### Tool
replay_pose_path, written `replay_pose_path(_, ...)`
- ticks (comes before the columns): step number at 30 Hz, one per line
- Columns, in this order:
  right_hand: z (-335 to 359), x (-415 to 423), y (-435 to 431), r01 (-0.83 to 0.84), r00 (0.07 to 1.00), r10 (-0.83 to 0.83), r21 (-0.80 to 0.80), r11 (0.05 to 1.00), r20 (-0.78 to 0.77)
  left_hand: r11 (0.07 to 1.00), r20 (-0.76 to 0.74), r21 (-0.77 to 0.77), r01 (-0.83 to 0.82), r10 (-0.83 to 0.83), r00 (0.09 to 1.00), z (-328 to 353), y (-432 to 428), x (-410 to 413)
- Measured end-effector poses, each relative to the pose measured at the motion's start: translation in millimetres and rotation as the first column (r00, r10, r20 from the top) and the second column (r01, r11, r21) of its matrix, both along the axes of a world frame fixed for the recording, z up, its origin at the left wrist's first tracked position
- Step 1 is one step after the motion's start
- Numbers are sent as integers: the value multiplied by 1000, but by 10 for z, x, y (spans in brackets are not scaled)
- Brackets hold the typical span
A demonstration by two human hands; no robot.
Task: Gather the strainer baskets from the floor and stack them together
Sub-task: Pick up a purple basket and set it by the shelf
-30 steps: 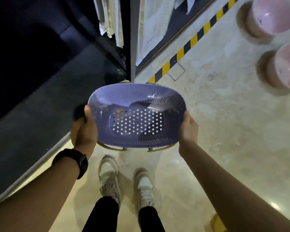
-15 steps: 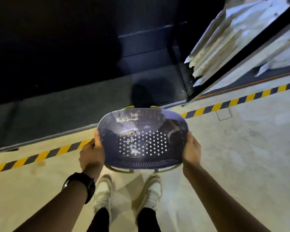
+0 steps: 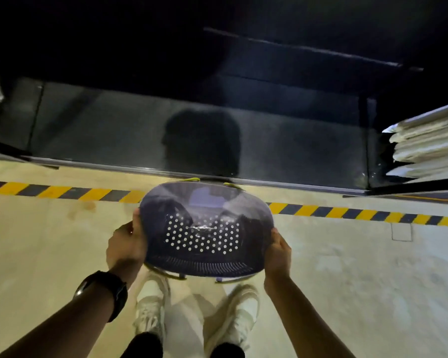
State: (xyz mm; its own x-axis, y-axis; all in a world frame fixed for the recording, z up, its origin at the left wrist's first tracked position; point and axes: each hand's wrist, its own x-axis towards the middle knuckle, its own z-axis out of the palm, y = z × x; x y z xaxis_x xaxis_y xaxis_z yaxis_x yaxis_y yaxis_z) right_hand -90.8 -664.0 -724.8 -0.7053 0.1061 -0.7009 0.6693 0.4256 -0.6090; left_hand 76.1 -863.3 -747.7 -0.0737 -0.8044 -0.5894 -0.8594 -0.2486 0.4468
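Observation:
I hold a purple oval strainer basket (image 3: 204, 202) level in front of me, above my feet. Its bottom is perforated with round holes, and a yellow-green rim of another basket (image 3: 193, 179) peeks out underneath at its far and near edges. My left hand (image 3: 126, 244), with a black watch on the wrist, grips the basket's left rim. Gripping the right rim is my right hand (image 3: 278, 254).
A yellow-and-black hazard stripe (image 3: 62, 192) runs across the pale floor just beyond the basket. Behind it lies a dark low shelf deck (image 3: 114, 130). White flat packages (image 3: 429, 140) are stacked at the right. My white shoes (image 3: 150, 306) stand below.
The view has swung left: the pink stools have left the frame, the white packages slid to the right edge, and the hazard stripe now runs level. Both hands keep the same hold on the basket.

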Motion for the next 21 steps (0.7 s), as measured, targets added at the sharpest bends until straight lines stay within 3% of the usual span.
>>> replay_pose_path(5, -679, 56, -168, -65, 998, 65, 50, 997, 0, 998, -48, 56, -37, 40, 998, -619, -208, 40)
replay_pose_path(12, -1377, -129, -309, -83, 994, 82, -9, 997, -69, 995, -87, 76, -61, 68, 994, -1470, -361, -118)
replay_pose_path(21, -1776, -288, -326, -107, 994, 109, 57, 993, -33, 992, -139, 87, -96, 108, 984, -1866, -279, -200)
